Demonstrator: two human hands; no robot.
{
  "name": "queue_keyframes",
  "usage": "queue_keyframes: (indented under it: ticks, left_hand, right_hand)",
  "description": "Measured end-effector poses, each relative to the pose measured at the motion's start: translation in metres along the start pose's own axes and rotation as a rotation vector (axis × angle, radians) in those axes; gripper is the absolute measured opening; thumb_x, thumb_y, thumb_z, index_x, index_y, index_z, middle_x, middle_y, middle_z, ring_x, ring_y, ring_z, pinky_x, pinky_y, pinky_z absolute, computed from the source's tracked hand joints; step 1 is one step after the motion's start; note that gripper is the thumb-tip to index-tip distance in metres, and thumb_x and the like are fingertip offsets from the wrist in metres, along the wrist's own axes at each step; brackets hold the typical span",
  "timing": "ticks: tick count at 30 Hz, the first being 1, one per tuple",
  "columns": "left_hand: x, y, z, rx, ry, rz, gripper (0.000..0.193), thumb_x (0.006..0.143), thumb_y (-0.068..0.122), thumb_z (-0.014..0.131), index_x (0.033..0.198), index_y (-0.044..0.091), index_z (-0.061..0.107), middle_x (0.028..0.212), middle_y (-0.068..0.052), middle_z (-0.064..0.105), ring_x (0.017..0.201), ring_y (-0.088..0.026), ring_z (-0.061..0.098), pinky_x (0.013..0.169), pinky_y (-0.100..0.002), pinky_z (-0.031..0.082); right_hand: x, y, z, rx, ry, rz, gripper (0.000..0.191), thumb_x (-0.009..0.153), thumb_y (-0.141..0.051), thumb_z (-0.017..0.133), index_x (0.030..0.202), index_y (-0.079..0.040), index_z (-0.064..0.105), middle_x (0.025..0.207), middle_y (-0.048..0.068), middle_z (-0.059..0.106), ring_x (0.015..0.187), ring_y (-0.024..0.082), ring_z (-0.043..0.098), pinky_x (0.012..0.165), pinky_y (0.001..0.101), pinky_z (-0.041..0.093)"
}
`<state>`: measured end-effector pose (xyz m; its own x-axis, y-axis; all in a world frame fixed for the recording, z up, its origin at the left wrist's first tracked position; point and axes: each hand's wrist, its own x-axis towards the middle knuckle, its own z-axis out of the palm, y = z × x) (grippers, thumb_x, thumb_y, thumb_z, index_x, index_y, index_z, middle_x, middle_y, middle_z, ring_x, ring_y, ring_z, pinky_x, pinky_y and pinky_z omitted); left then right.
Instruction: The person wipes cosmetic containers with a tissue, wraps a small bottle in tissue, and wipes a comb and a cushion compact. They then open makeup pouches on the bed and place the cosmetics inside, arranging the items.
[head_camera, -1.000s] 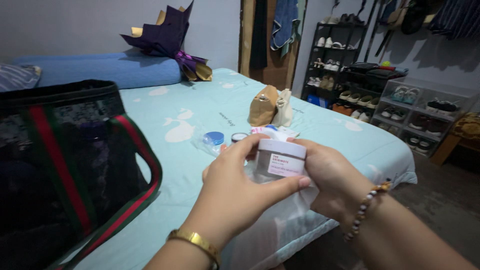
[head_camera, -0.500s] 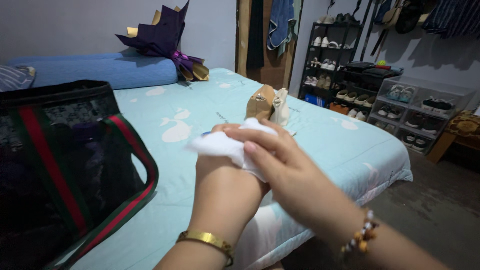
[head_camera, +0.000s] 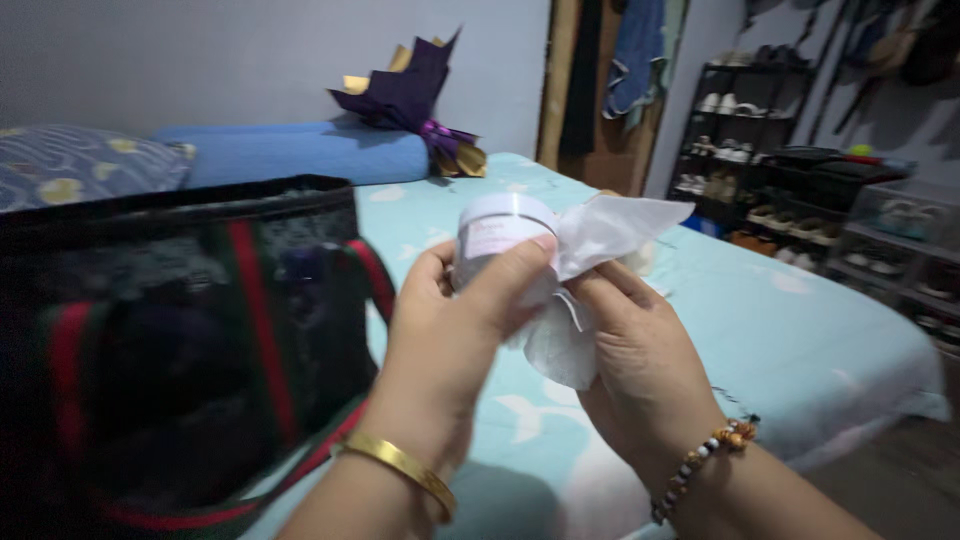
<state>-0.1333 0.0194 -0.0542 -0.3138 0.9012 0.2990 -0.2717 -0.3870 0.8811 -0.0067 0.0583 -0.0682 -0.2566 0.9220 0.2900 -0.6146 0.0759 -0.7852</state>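
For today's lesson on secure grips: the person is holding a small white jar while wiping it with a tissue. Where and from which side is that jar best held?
Grip the white jar around its round side wall, coming from the left, as the left hand does now, thumb across the front. The wall is short and cylindrical, so fingers wrap it firmly, and the right side stays free for the right hand with the tissue.

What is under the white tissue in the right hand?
The white tissue drapes over the right hand, whose fingers show beneath it. It presses against the side of the small white jar gripped by the left hand. The jar's covered side is hidden.
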Motion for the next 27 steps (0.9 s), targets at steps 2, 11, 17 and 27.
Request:
queue_keyframes:
  ticks: [2, 11, 17, 27]
  left_hand:
    - [0.020, 0.018, -0.036, 0.049, -0.076, 0.073, 0.061, 0.080, 0.032, 0.084, 0.126, -0.006, 0.072, 0.111, -0.014, 0.076, 0.093, -0.019, 0.069, 0.079, -0.032, 0.056]
    - [0.155, 0.181, -0.190, 1.081, 0.101, 0.171, 0.082, 0.071, 0.033, 0.086, 0.139, 0.002, 0.053, 0.115, -0.017, 0.071, 0.096, -0.023, 0.075, 0.085, -0.034, 0.060]
    - [0.190, 0.190, -0.253, 1.597, -0.006, -0.640, 0.079, 0.068, 0.030, 0.091, 0.130, -0.011, 0.063, 0.128, -0.030, 0.071, 0.108, -0.037, 0.077, 0.095, -0.043, 0.064]
    - [0.204, 0.107, -0.247, 1.669, -0.444, -0.793, 0.063, 0.087, 0.048, 0.068, 0.132, 0.003, 0.069, 0.137, -0.022, 0.067, 0.123, -0.032, 0.063, 0.097, -0.042, 0.051]
  right_hand:
    - [0.008, 0.017, 0.018, -0.051, -0.078, 0.001, 0.036, 0.100, -0.024, 0.056, 0.125, 0.000, 0.067, 0.124, 0.005, 0.069, 0.109, 0.015, 0.068, 0.095, 0.0340, 0.055]
    - [0.032, 0.036, 0.061, -0.281, 0.135, 0.316, 0.045, 0.096, -0.025, 0.062, 0.138, -0.011, 0.070, 0.120, 0.010, 0.074, 0.102, 0.024, 0.073, 0.081, 0.0450, 0.060]
    - [0.021, 0.033, 0.072, -0.363, 0.201, 0.392, 0.048, 0.092, -0.022, 0.060, 0.138, -0.008, 0.057, 0.119, 0.015, 0.072, 0.101, 0.026, 0.075, 0.082, 0.0457, 0.064]
    - [0.032, 0.027, 0.051, -0.393, 0.160, 0.469, 0.047, 0.093, -0.023, 0.062, 0.137, -0.007, 0.061, 0.114, 0.014, 0.072, 0.094, 0.026, 0.074, 0.078, 0.0435, 0.063]
